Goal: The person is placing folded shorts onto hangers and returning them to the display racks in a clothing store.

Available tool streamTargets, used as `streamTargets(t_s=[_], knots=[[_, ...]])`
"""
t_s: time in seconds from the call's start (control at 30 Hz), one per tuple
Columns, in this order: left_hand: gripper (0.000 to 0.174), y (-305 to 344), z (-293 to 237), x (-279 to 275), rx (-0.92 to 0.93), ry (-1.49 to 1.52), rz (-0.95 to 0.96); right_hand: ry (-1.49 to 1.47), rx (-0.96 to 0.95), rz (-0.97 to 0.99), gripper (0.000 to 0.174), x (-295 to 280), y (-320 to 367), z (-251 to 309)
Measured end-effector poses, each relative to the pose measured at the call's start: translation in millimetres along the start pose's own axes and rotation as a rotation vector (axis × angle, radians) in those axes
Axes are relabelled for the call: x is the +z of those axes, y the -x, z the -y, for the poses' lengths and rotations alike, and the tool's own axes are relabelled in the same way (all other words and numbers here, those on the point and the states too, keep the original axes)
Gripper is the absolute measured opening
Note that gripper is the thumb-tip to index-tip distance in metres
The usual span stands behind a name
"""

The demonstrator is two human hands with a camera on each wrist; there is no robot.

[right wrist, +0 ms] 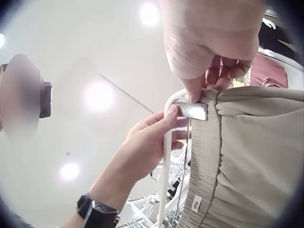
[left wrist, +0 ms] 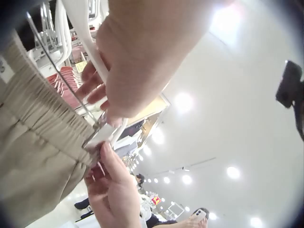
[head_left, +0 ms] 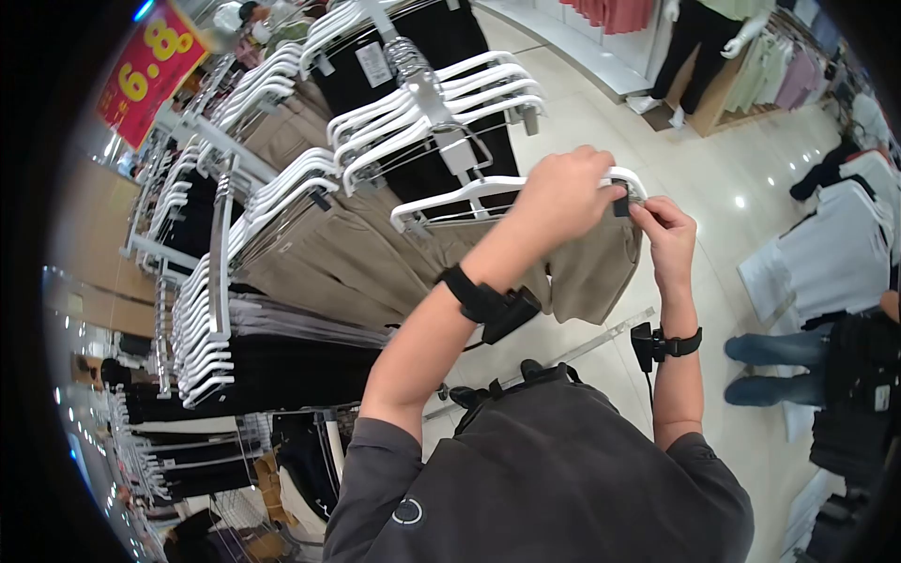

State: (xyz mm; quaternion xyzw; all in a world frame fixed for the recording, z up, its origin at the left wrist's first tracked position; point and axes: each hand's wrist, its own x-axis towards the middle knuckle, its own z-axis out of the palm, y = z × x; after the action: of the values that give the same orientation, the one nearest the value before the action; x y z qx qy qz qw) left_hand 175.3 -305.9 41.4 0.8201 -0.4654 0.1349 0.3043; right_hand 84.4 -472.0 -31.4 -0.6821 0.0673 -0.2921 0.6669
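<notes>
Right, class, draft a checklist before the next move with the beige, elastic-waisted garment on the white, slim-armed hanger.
1. Left hand at the shiny, rectangular metal clip: ok, thumb on it.
2. Right hand pinching the beige, gathered fabric waistband beside the clip: ok.
3. Clip fully closed on the waistband: cannot tell.
4. White, slim-armed hanger securely seated on its rack: cannot tell.
5. Small, white, rectangular label visible on the waistband: ok.
6. Both hands clear: not ok, both in contact.
</notes>
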Motion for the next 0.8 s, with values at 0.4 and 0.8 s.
streamTargets(t_s=[0.4, 0.8], knots=[[0.017, 215.4, 29.8, -38.1, -0.399, 0.138, -0.154, 0.272, -0.159, 0.028, 0.055, 30.6, -11.8, -4.9], [0.017, 354.5, 20.3, -56.9, -1.04, 0.212, -0.371, 0.649, -0.647, 0.575, 0.028, 155.2, -51.8, 16.1]])
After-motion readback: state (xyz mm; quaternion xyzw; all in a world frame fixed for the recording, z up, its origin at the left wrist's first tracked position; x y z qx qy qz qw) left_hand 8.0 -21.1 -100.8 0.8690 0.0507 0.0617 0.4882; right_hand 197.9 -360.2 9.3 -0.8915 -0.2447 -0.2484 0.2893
